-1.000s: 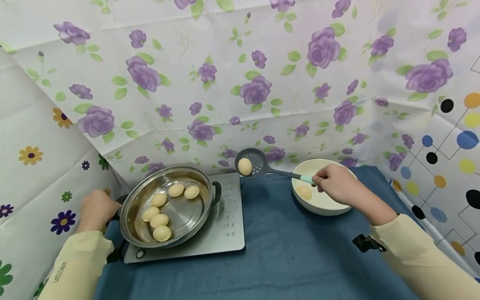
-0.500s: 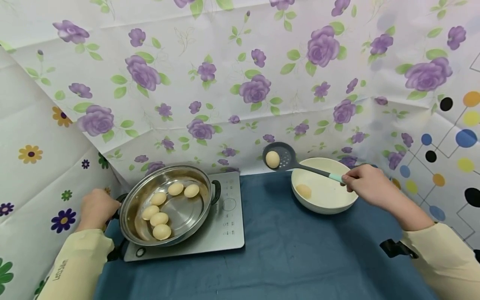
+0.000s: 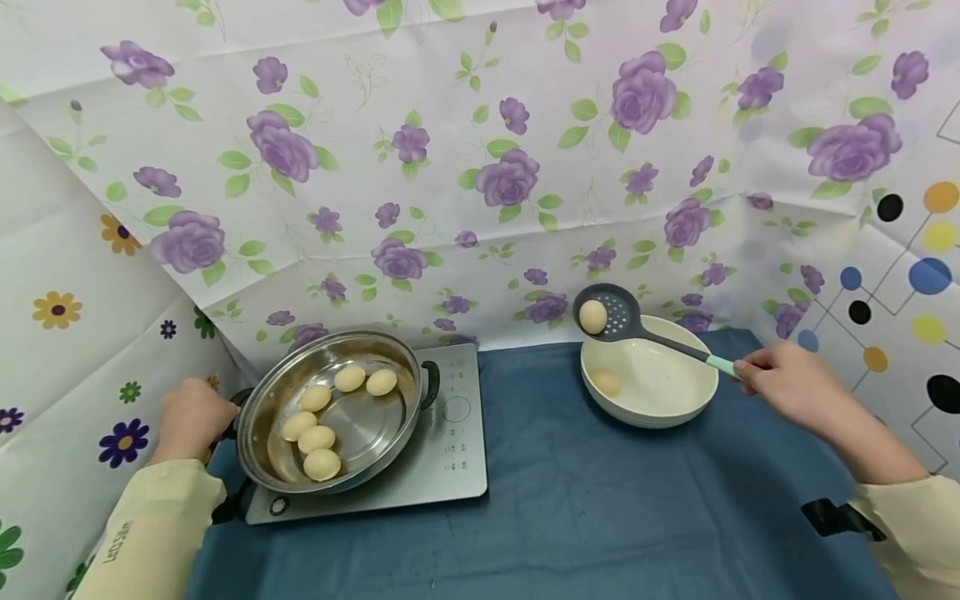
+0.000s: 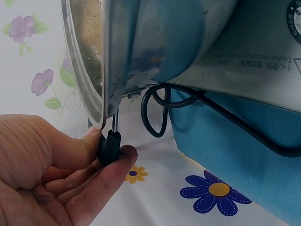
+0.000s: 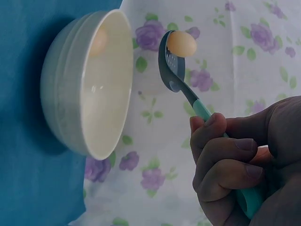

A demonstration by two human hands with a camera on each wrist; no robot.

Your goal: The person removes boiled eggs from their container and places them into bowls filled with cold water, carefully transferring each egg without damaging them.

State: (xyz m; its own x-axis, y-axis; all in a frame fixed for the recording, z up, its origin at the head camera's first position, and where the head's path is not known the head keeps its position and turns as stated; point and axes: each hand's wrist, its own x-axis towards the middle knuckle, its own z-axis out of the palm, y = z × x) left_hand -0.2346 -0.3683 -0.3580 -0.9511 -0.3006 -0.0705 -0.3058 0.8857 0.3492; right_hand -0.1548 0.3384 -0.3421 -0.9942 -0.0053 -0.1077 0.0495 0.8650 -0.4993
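My right hand [image 3: 798, 387] grips the mint-green handle of a grey slotted spoon [image 3: 621, 313]. One egg [image 3: 592, 317] sits in the spoon's bowl, over the far left rim of a cream bowl [image 3: 675, 392]. Inside that bowl lies another egg [image 3: 606, 382]. At the left, my left hand [image 3: 193, 419] pinches the black side handle [image 4: 110, 147] of a steel pot [image 3: 375, 425] between thumb and fingers. Several eggs [image 3: 317, 438] rest on the pot's bottom, mostly along its left side.
The pot stands on a flat silver induction cooker [image 3: 461, 454], whose touch panel shows at its right. A black power cord [image 4: 225, 115] loops below the pot handle. Blue cloth [image 3: 555, 492] covers the table, and a flowered sheet [image 3: 450, 208] hangs close behind.
The right hand has carried the slotted spoon and its egg rightward, from beside the cooker to over the cream bowl's edge. My left hand keeps its hold on the pot handle.
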